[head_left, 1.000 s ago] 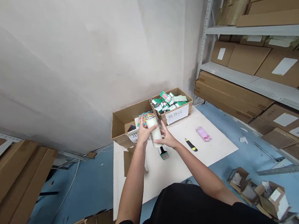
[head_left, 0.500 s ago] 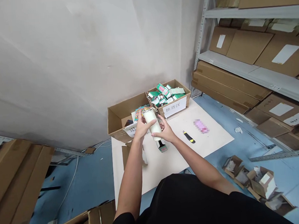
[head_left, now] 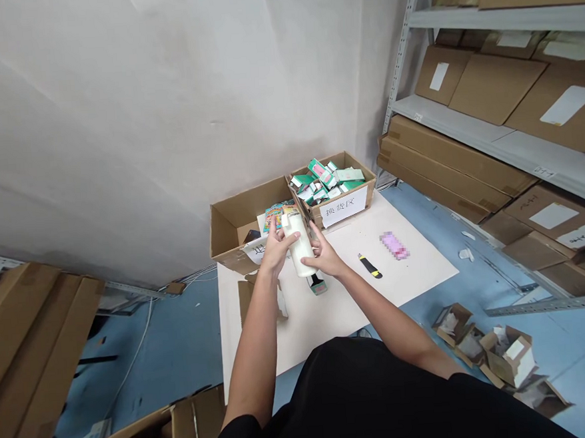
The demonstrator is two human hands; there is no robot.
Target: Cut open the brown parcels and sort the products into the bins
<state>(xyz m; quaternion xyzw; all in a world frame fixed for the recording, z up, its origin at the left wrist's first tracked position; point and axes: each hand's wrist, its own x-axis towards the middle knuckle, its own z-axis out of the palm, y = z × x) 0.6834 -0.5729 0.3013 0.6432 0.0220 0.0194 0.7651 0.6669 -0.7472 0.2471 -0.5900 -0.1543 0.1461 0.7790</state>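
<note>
Both my hands hold a white cylindrical bottle (head_left: pixel 299 245) upright over the white table (head_left: pixel 339 309). My left hand (head_left: pixel 273 250) grips its left side near the top, fingers curled round it. My right hand (head_left: pixel 325 257) wraps its lower right side. Directly below the bottle, a small green and white carton (head_left: pixel 317 285) lies on the table. Behind my hands stands an open cardboard box (head_left: pixel 243 226) with a colourful packet (head_left: pixel 276 215) in it.
A second labelled box (head_left: pixel 343 192) holds several green cartons. A black and yellow utility knife (head_left: pixel 370 265) and a pink item (head_left: pixel 393 245) lie on the table to the right. Metal shelving (head_left: pixel 498 144) with flat cardboard stands at right; opened boxes (head_left: pixel 502 358) litter the blue floor.
The bottle has been turned from a slant to nearly upright between my hands. The view has shifted slightly.
</note>
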